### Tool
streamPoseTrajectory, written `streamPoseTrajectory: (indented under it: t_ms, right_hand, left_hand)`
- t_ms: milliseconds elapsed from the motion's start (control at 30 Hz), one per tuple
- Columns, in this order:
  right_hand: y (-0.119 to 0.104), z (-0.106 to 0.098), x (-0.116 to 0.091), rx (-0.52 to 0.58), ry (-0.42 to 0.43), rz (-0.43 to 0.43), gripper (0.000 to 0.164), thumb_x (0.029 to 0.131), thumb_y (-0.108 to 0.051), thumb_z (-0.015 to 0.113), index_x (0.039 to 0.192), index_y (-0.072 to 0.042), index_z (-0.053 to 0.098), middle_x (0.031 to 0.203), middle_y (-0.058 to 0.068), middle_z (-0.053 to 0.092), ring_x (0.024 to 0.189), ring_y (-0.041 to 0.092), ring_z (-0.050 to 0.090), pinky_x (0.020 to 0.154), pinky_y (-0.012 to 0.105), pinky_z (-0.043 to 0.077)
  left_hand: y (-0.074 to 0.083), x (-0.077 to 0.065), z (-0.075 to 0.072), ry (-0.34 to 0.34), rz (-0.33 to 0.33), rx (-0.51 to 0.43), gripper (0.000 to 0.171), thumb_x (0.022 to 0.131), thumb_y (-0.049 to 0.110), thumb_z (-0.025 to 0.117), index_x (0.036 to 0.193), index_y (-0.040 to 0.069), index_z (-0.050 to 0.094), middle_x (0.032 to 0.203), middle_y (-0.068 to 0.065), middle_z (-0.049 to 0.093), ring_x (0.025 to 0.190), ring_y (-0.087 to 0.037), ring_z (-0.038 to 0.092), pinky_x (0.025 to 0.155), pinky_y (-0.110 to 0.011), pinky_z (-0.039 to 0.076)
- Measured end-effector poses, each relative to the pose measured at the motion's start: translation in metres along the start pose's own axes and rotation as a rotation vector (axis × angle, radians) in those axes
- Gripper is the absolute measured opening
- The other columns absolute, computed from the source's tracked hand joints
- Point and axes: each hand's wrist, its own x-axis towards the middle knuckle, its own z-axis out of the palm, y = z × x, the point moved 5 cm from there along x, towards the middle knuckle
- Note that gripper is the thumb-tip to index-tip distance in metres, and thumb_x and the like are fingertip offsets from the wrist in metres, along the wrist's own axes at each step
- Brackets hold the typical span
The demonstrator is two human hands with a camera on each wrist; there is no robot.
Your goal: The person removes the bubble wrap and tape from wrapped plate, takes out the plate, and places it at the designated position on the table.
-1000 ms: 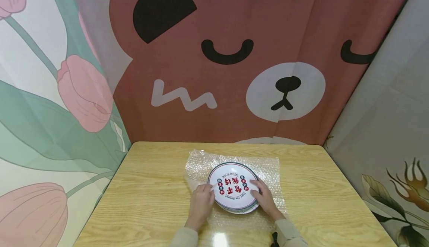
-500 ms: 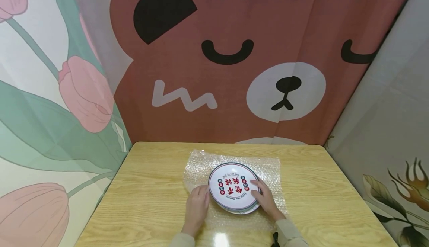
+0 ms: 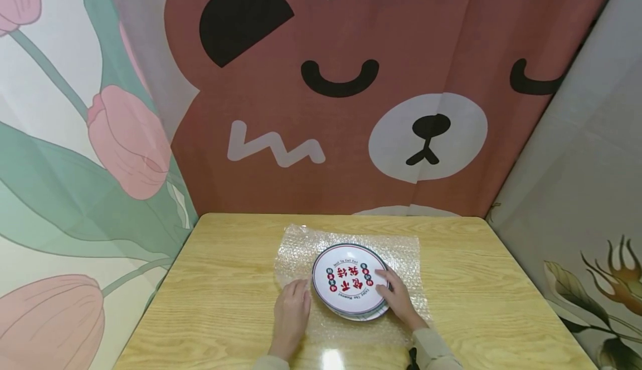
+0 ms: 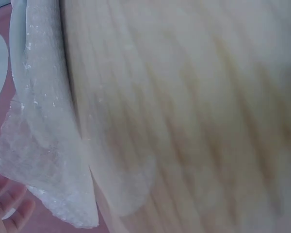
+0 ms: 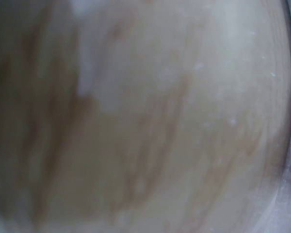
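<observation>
A round white plate [image 3: 348, 275] with red characters and a dark rim lies in the middle of the table. Beneath it shows the edge of another plate [image 3: 368, 315]. Both sit on a sheet of clear bubble wrap [image 3: 301, 244]. My left hand [image 3: 292, 310], just left of the plates, pinches the wrap's near-left edge; in the left wrist view a raised flap of bubble wrap [image 4: 43, 116] stands beside some fingers [image 4: 9, 206]. My right hand [image 3: 398, 297] rests on the plates' right side, thumb and forefinger laid over the upper plate's face.
The wooden table [image 3: 215, 281] extends around the wrap on every side. Behind it hangs a bear-print curtain [image 3: 281, 186], with flower-print cloths at both sides. A dark strap end [image 3: 412, 357] shows near the right sleeve. The right wrist view is mostly blurred wood grain.
My left hand has drawn away from the plate's left rim, moving left and slightly toward me. The right hand and the plates have stayed nearly still.
</observation>
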Motion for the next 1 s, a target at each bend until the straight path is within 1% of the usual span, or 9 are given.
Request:
streamPoseTrajectory:
  t_ms: [200,300,433,500,633,833,933,1000]
  right_hand:
    - [0.0,0.0,0.001,-0.004,-0.003,0.007,0.033,0.08,0.005,0.055,0.112,0.012,0.053,0.131,0.035,0.031,0.122,0.048,0.026,0.101,0.053,0.017]
    - [0.015,0.002,0.003,0.001,0.001,0.011,0.033,0.08,0.005,0.056,0.112,0.011,0.054,0.132,0.034,0.031,0.122,0.048,0.025,0.101,0.053,0.016]
    - [0.04,0.004,0.006,-0.01,0.002,0.012,0.033,0.081,0.001,0.058,0.113,0.005,0.056,0.134,0.03,0.031,0.124,0.045,0.025,0.102,0.052,0.016]
    - [0.044,0.004,0.006,-0.024,0.002,0.005,0.033,0.081,-0.002,0.058,0.113,0.003,0.056,0.135,0.029,0.032,0.124,0.043,0.026,0.102,0.051,0.017]
    - [0.045,0.004,0.006,-0.036,0.008,-0.017,0.033,0.08,-0.004,0.058,0.112,0.004,0.057,0.133,0.029,0.034,0.123,0.045,0.028,0.101,0.053,0.019]
    - [0.043,0.003,0.006,-0.024,0.013,-0.018,0.033,0.079,-0.002,0.058,0.112,0.004,0.057,0.133,0.029,0.033,0.123,0.044,0.027,0.101,0.052,0.018]
    - [0.042,0.003,0.006,-0.018,0.012,-0.014,0.034,0.079,-0.002,0.058,0.112,0.004,0.057,0.134,0.029,0.033,0.123,0.044,0.027,0.101,0.052,0.018]
    - [0.043,0.003,0.006,-0.016,0.013,-0.015,0.034,0.079,-0.002,0.058,0.112,0.004,0.057,0.133,0.03,0.033,0.123,0.044,0.027,0.101,0.052,0.018]
  left_hand:
    - [-0.002,0.0,-0.004,0.001,-0.03,0.044,0.022,0.068,0.005,0.069,0.09,0.0,0.065,0.089,-0.013,0.063,0.08,-0.026,0.06,0.064,-0.037,0.051]
    - [-0.002,0.001,-0.007,0.006,-0.032,0.049,0.022,0.067,0.003,0.067,0.089,0.0,0.065,0.089,-0.013,0.063,0.08,-0.026,0.06,0.062,-0.037,0.051]
    - [-0.002,0.001,-0.009,0.007,-0.024,0.054,0.024,0.065,-0.002,0.066,0.088,0.0,0.065,0.089,-0.013,0.062,0.08,-0.026,0.059,0.061,-0.036,0.05]
    - [-0.001,0.001,-0.009,0.01,-0.014,0.057,0.024,0.064,-0.004,0.064,0.088,-0.001,0.065,0.089,-0.014,0.062,0.081,-0.027,0.059,0.062,-0.036,0.05]
    - [0.0,0.001,-0.011,0.03,0.017,0.052,0.022,0.065,-0.007,0.058,0.086,-0.001,0.066,0.088,-0.014,0.062,0.082,-0.027,0.058,0.066,-0.036,0.05]
    - [0.001,0.002,-0.014,0.07,0.069,0.053,0.02,0.068,-0.007,0.048,0.076,0.0,0.064,0.085,-0.013,0.062,0.081,-0.028,0.057,0.065,-0.036,0.049]
    - [0.001,0.001,-0.014,0.062,0.083,0.052,0.022,0.068,-0.008,0.043,0.074,0.001,0.063,0.085,-0.012,0.061,0.082,-0.028,0.057,0.066,-0.037,0.048]
    - [0.0,0.0,-0.013,0.048,0.099,0.046,0.022,0.067,-0.009,0.044,0.073,0.001,0.063,0.085,-0.012,0.062,0.083,-0.029,0.057,0.069,-0.039,0.048]
